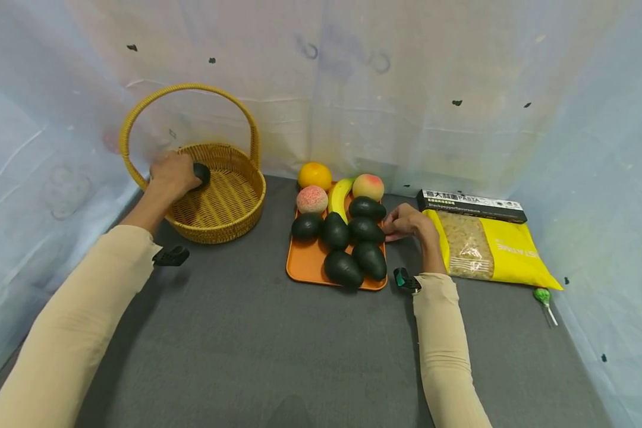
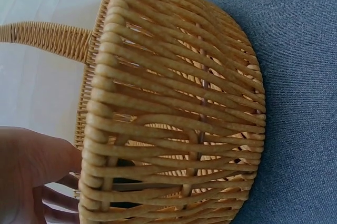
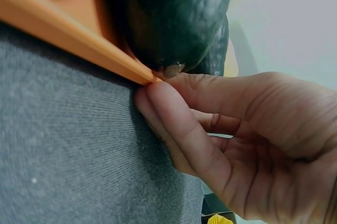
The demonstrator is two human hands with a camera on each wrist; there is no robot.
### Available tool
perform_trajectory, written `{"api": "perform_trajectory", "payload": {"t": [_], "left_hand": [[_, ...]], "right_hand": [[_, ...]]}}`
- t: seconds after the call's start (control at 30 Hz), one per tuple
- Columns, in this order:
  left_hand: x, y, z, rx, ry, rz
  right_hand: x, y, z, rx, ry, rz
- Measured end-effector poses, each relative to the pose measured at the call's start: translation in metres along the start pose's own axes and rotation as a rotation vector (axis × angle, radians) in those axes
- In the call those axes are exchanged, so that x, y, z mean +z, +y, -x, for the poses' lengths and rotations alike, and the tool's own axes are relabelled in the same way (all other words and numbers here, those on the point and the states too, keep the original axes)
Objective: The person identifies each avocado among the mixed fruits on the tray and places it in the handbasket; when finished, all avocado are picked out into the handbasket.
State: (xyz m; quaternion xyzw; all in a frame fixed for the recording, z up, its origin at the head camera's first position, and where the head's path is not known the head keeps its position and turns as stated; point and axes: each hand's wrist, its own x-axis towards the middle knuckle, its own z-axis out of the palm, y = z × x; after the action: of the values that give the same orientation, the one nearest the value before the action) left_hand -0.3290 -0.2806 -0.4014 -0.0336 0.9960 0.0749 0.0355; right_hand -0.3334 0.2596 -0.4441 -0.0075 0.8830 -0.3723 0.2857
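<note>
Inside the left part of a wicker basket (image 1: 230, 199) my left hand (image 1: 172, 173) reaches over the rim and grips a dark green avocado (image 1: 202, 173). Through the weave in the left wrist view, only dark patches of that avocado show, and the fingertips are hidden behind the rim. My right hand (image 1: 406, 223) pinches the right edge of an orange tray (image 1: 306, 264) between thumb and fingers. Right above that pinch, in the right wrist view, sits the tip of an avocado (image 3: 179, 18). Several more avocados (image 1: 342, 268) lie on the tray.
Toward the tray's back are a banana (image 1: 340, 199), an orange (image 1: 314, 176) and two peaches, one pinkish (image 1: 312, 200), one yellow-red (image 1: 368, 187). A black pasta box (image 1: 471, 205), a yellow pasta bag (image 1: 513, 252) and a green lollipop (image 1: 542, 296) lie right. Plastic sheeting (image 1: 353, 89) encloses the table.
</note>
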Motion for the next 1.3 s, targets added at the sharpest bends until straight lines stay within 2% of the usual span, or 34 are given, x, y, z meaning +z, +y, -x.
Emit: {"api": "perform_trajectory", "payload": {"t": [0.53,0.77,1.1,1.3], "left_hand": [[0.003,0.002,0.001,0.052,0.012,0.014],[0.006,-0.002,-0.002,0.064,0.026,0.020],[0.012,-0.007,-0.002,-0.006,0.022,0.027],[0.012,-0.006,-0.001,-0.012,0.027,0.043]], "right_hand": [[-0.003,0.000,0.004,-0.008,-0.005,-0.019],[-0.001,0.001,0.003,-0.005,-0.011,-0.027],[0.001,0.001,0.001,-0.006,0.009,-0.030],[-0.001,0.001,0.002,-0.007,0.006,-0.022]]}}
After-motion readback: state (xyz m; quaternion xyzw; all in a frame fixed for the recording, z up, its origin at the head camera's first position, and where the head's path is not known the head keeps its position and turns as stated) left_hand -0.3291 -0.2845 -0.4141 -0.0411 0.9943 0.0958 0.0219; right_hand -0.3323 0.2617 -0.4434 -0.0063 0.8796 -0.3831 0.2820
